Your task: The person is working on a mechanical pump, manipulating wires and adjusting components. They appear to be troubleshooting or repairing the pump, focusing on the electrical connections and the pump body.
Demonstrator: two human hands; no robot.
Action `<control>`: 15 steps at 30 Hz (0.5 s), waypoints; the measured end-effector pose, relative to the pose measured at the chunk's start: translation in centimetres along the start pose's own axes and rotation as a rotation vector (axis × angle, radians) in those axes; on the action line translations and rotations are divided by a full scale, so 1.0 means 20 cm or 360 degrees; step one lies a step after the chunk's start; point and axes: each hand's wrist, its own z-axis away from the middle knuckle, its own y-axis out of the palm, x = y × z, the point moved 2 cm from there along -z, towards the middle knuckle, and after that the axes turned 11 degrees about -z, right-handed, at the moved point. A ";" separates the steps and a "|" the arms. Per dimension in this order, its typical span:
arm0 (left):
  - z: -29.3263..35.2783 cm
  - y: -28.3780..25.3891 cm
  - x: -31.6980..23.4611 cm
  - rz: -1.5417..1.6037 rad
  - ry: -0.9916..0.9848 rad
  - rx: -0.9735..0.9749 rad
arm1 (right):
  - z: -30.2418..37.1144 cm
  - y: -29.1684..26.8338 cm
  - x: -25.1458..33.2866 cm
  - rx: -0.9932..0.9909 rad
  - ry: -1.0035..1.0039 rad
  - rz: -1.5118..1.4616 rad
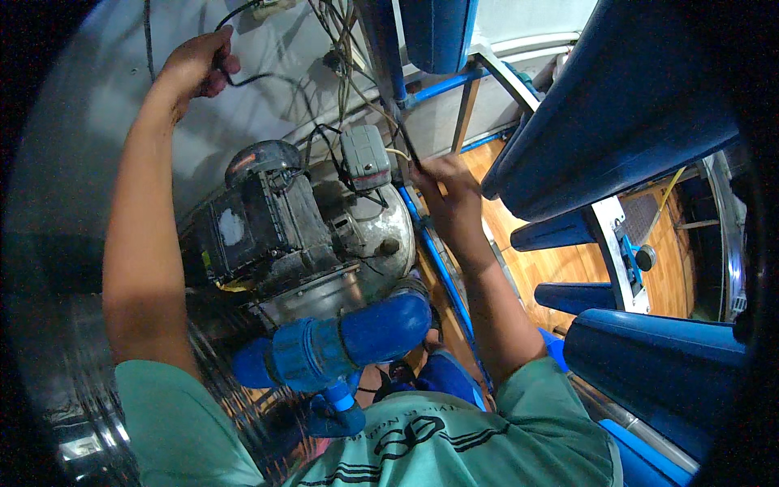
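My left hand (203, 65) is raised at the upper left, its fingers closed round a black cable (280, 76). The cable hangs from that hand and runs down to the right, toward the pump. To the right of the pump, my right hand (451, 196) is closed on a thin dark strand (408, 144), which looks like another piece of cable. Between my arms sits a dirty black electric motor (268, 219) joined to a metal pump body (393, 235). A small grey box (365, 154) with wires stands on the pump, just left of my right hand.
A blue pipe elbow with a union (349, 337) crosses below the pump, close to my body. Several wires (349, 65) hang along the pale wall. Large blue cylinders (600, 122) on a metal frame (617, 243) crowd the right, above a wood-look floor (560, 272).
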 end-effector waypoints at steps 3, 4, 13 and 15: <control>0.11 -0.01 -0.08 -0.0111 -0.0096 -0.0140 | -0.38 0.19 0.09 -0.0077 -0.0227 -0.0100; 0.14 -0.03 -0.09 -0.0194 -0.0082 -0.0098 | -0.47 0.24 0.08 0.0012 -0.0193 0.0043; 0.24 -0.04 -0.05 -0.0555 -0.0081 0.0340 | -0.50 0.28 -0.21 0.0327 0.0137 0.0298; 0.24 -0.02 -0.02 -0.0600 -0.0100 0.0401 | -0.35 0.17 -0.14 -0.0167 -0.0059 -0.0002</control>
